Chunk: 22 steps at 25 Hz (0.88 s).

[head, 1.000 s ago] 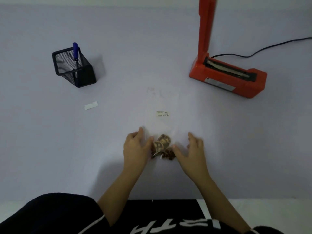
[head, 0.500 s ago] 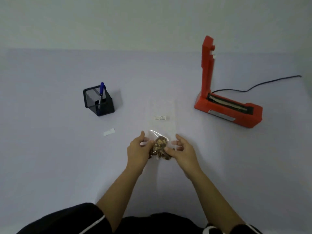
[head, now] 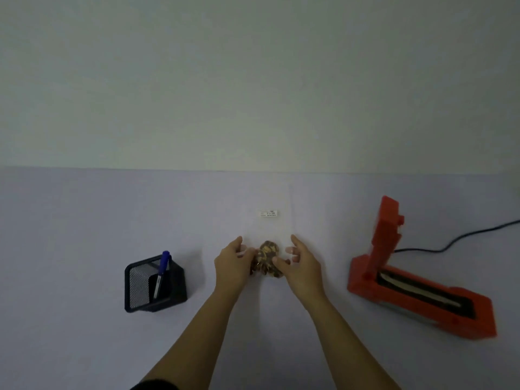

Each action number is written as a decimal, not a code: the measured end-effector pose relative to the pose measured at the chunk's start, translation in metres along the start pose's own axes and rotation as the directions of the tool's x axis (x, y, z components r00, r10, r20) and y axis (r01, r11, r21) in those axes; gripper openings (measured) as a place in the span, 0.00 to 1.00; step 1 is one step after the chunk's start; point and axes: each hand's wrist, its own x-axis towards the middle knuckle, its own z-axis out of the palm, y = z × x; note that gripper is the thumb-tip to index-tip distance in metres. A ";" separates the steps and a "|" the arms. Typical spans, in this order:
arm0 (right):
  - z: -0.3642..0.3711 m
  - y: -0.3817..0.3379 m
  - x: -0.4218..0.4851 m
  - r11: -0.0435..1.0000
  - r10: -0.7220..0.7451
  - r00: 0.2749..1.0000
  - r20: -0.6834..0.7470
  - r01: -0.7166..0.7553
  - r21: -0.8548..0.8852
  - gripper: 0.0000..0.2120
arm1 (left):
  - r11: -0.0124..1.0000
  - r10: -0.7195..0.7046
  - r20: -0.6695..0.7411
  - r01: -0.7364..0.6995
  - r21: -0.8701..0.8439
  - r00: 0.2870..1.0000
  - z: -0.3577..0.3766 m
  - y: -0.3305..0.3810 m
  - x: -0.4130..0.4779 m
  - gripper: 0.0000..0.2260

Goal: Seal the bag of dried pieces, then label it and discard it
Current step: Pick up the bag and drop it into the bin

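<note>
Bag of dried pieces point(head: 267, 261) gripped at lower end between left hand point(head: 232, 267) and right hand point(head: 302, 267), left of open sealer point(head: 416, 282). Risk: unsealed mouth slackening, pieces spilling onto counter point(head: 84, 220).

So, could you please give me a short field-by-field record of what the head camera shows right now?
surface: pale lilac table against a plain wall
bag: clear bag held up by both hands, small printed label on it
contents: brown dried pieces bunched at the bottom
left hand: left hand gripping the bag's left side
right hand: right hand gripping the bag's right side
sealer: orange heat sealer, arm raised, to the right, cord trailing off
pen holder: black mesh pen holder to the left, holding a blue pen
seal state: cannot tell
</note>
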 end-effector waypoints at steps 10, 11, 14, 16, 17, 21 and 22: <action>0.004 0.001 0.053 0.996 -0.028 1.000 -0.014 0.027 -0.089 0.33 | 0.970 0.134 -0.062 -0.119 0.211 0.989 0.019 0.000 0.046 0.22; 0.003 -0.001 0.056 0.993 -0.035 0.999 -0.005 0.034 -0.115 0.33 | 0.966 0.140 -0.051 -0.125 0.225 0.989 0.019 0.001 0.048 0.22; 0.003 -0.001 0.051 0.979 -0.046 0.999 -0.015 0.042 -0.201 0.31 | 0.948 0.150 -0.007 -0.142 0.286 0.989 0.012 0.010 0.041 0.25; 0.006 0.001 0.034 0.947 -0.143 0.983 -0.112 0.103 -0.304 0.25 | 0.937 0.234 -0.047 -0.212 0.277 0.971 -0.003 0.020 0.020 0.26; 0.011 0.004 0.021 0.917 -0.229 0.962 -0.150 0.162 -0.364 0.21 | 0.921 0.308 -0.095 -0.272 0.281 0.947 -0.014 0.025 0.006 0.26; 0.047 0.039 -0.044 0.752 -0.438 0.899 -0.009 0.360 -0.552 0.13 | 0.822 0.439 -0.308 -0.238 0.517 0.844 -0.078 0.017 -0.046 0.26; 0.056 0.050 -0.054 0.710 -0.435 0.900 0.041 0.371 -0.598 0.16 | 0.815 0.341 -0.328 -0.103 0.570 0.881 -0.094 0.006 -0.052 0.30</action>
